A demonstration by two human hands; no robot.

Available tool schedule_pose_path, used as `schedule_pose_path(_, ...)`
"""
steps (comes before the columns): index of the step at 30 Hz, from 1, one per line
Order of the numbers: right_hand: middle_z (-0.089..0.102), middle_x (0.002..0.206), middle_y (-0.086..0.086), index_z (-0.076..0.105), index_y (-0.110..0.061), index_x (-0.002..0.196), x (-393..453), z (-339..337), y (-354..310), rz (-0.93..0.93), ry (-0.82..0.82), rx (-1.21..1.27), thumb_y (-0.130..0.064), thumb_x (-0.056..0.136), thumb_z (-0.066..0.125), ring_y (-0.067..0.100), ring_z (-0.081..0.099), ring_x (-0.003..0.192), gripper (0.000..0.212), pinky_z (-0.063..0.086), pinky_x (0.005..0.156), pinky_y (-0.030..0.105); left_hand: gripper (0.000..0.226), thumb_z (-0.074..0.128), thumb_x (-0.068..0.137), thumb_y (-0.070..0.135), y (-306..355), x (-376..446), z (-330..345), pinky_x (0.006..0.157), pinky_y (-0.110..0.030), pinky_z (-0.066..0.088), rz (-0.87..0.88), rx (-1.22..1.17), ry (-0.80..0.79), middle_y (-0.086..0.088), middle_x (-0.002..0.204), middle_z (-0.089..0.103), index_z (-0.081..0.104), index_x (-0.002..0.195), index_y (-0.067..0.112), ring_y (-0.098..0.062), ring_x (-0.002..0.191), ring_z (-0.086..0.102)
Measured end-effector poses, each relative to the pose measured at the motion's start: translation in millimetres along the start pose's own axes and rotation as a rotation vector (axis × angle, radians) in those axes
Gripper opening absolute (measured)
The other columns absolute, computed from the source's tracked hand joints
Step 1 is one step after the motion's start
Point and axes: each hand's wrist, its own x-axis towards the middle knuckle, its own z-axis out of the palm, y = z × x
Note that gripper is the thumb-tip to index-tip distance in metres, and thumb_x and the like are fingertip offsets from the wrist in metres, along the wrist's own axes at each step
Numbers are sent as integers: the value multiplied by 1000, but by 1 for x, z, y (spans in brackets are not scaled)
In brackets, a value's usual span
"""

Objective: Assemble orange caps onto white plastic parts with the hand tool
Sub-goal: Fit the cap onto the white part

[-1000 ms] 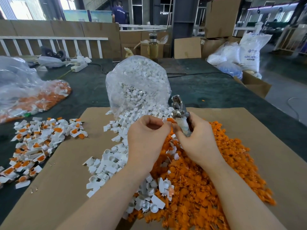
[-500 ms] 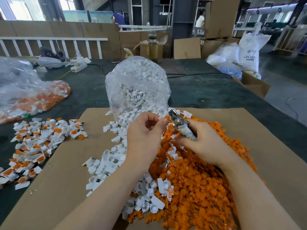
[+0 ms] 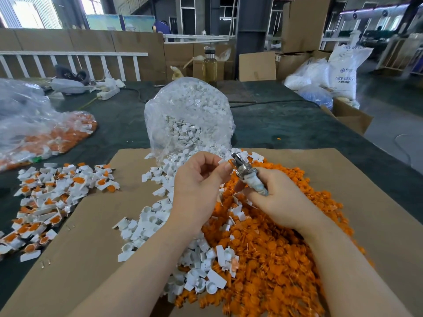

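Above brown cardboard sheet (image 3: 343, 179) on tabletop, left hand (image 3: 196, 186) grip pinching small white plastic part (image 3: 223, 161), right hand (image 3: 279, 200) grip closed around taped-handle metal hand tool (image 3: 248, 176), tool head touching part, loose orange caps (image 3: 274, 248) heaped below.

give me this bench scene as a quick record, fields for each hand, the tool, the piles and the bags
left hand: left hand pinches a small white plastic part at the tool tip
right hand: right hand grips the metal hand tool with taped handle
loose stock: orange cap pile and white part pile on the brown cardboard sheet
finished: assembled white-and-orange pieces, left
bags: clear bag of white parts centre; clear bag of orange parts far left
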Motion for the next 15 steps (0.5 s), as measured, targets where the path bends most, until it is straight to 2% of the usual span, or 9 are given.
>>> schedule_pose_path(4,56,63,-5,66,-19,89,0,3,2,-7,20,1,-13,91,58,5,49,51,10,38,47,23,8,69,88,4,2,0,-1,62,-12,51,-5,-11,-4,-2,72,68,64,83,9,-3,64,64)
schedule_pose_path(8,58,63,-8,64,-27,84,1,4,1,-9,33,-4,-11,91,57,3,51,52,19,40,47,19,8,68,88,4,3,1,0,60,-10,49,-20,-27,3,-3,72,67,65,83,8,0,62,63)
schedule_pose_path(10,59,62,-15,58,-32,77,2,4,1,-10,42,-18,-11,91,57,2,52,54,26,39,47,17,6,69,88,5,3,2,0,60,-11,51,-53,-27,-6,-4,73,68,66,84,7,-2,62,64)
schedule_pose_path(13,60,67,-10,58,-28,82,3,7,4,2,68,-140,-19,91,58,7,54,59,13,39,52,21,5,71,87,11,0,5,-2,63,-16,54,-166,-90,-5,-2,71,72,67,83,9,-7,64,68)
schedule_pose_path(15,56,66,-10,54,-27,79,5,8,6,11,134,-222,-23,90,57,7,51,58,12,33,51,21,7,71,86,14,0,12,-10,65,-19,56,-288,-255,85,-3,78,76,69,89,9,-10,68,70)
